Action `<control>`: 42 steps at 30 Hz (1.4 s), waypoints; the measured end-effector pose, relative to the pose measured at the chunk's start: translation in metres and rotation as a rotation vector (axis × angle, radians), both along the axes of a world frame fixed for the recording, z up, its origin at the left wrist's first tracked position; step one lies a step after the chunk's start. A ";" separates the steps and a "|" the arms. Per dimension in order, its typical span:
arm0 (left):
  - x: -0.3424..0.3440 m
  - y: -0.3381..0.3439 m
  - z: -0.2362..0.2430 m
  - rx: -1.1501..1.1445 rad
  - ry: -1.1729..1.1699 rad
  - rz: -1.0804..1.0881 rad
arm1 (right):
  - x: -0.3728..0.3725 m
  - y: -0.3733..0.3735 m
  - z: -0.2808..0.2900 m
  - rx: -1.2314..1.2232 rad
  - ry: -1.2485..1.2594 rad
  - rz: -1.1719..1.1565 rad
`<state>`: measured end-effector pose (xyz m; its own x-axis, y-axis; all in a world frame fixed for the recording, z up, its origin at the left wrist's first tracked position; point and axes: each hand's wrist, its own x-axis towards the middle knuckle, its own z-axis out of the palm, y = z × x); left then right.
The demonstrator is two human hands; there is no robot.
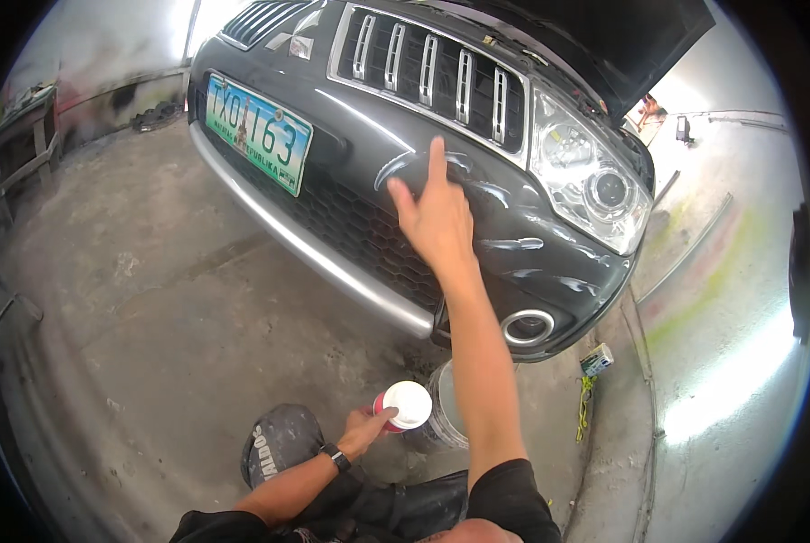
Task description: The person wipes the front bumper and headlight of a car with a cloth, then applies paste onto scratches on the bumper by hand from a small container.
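My left hand (365, 431), with a dark watch at the wrist, grips a small round red-sided tub (408, 404) of white paste, its thumb over the rim. Higher up, my right hand (436, 222) is at the dark grey front bumper (359, 136) of a car. Its index finger stretches toward the surface and the thumb stands apart; the other fingers are largely hidden. Whether the fingertip touches the bumper I cannot tell. White smears (518, 244) streak the bumper around this hand and below the headlight (595, 176). No tool shows in my right hand.
A bucket (446, 416) stands beside the tub, partly behind my right forearm. The car has a slatted grille (430, 68), a green-and-white licence plate (258, 131) and a raised hood (622, 36). A small can (596, 359) sits by the right-hand wall (713, 317).
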<state>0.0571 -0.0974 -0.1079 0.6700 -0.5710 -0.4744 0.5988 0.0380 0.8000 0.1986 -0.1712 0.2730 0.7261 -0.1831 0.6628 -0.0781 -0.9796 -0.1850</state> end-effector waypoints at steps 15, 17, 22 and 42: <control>-0.001 -0.002 0.001 -0.025 0.007 -0.069 | -0.097 -0.042 -0.064 -0.131 0.228 -0.059; -0.002 -0.004 -0.002 -0.070 0.019 -0.012 | -0.121 -0.057 -0.065 0.065 0.012 -0.207; 0.000 -0.007 -0.007 -0.023 0.045 -0.056 | -0.152 -0.083 -0.117 -0.071 0.041 -0.151; -0.008 -0.007 0.003 -0.018 0.017 -0.106 | -0.159 -0.068 -0.229 0.106 0.039 -0.143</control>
<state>0.0494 -0.1042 -0.1044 0.5974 -0.6468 -0.4741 0.6138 -0.0118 0.7894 0.0393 -0.2393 0.0436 0.7122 -0.3539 0.6062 -0.2243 -0.9331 -0.2812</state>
